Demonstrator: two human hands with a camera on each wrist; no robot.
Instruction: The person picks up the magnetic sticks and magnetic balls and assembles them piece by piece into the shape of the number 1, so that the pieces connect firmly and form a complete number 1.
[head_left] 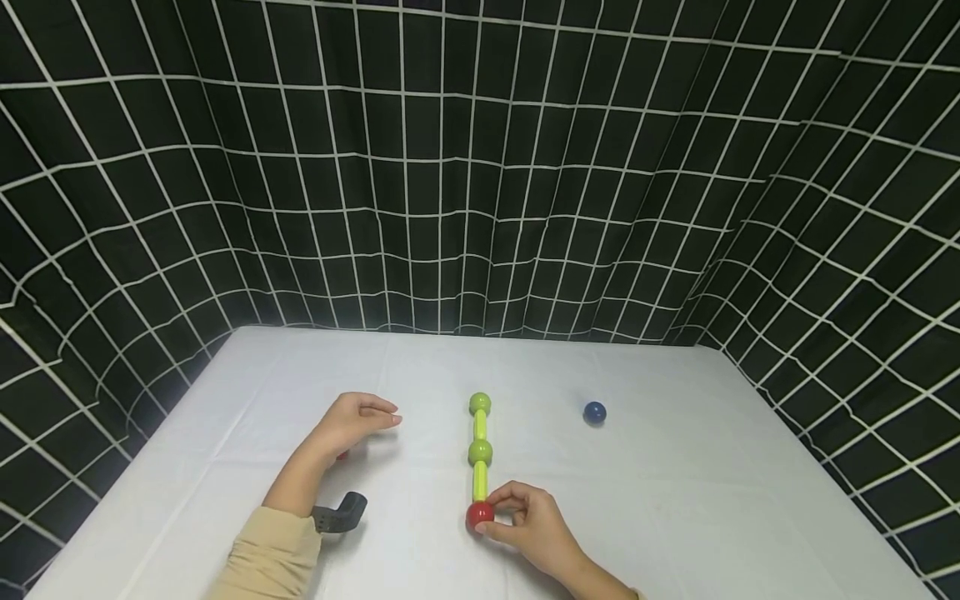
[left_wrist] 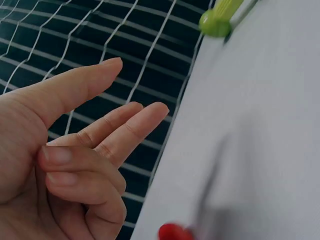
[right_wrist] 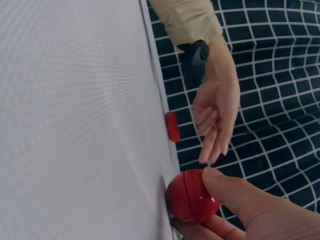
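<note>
My right hand (head_left: 536, 529) pinches a red ball (head_left: 480, 517) between thumb and fingers at the near end of a straight chain. From that ball a light green rod (head_left: 480, 481) runs to a green ball (head_left: 480, 452), then another light green rod (head_left: 480, 425) leads to a far green ball (head_left: 480, 404). In the right wrist view the red ball (right_wrist: 192, 196) shows a seam round it. Left of the chain, my left hand (head_left: 352, 425) hovers above the table holding nothing; its thumb and two fingers extend while the others curl in the left wrist view.
A red rod-like piece (right_wrist: 172, 126) lies on the table beneath the left hand, mostly hidden in the head view. To the right of the chain sits a dark blue ball (head_left: 595, 413). A white cloth covers the table (head_left: 675, 500); a black gridded curtain (head_left: 480, 167) surrounds it.
</note>
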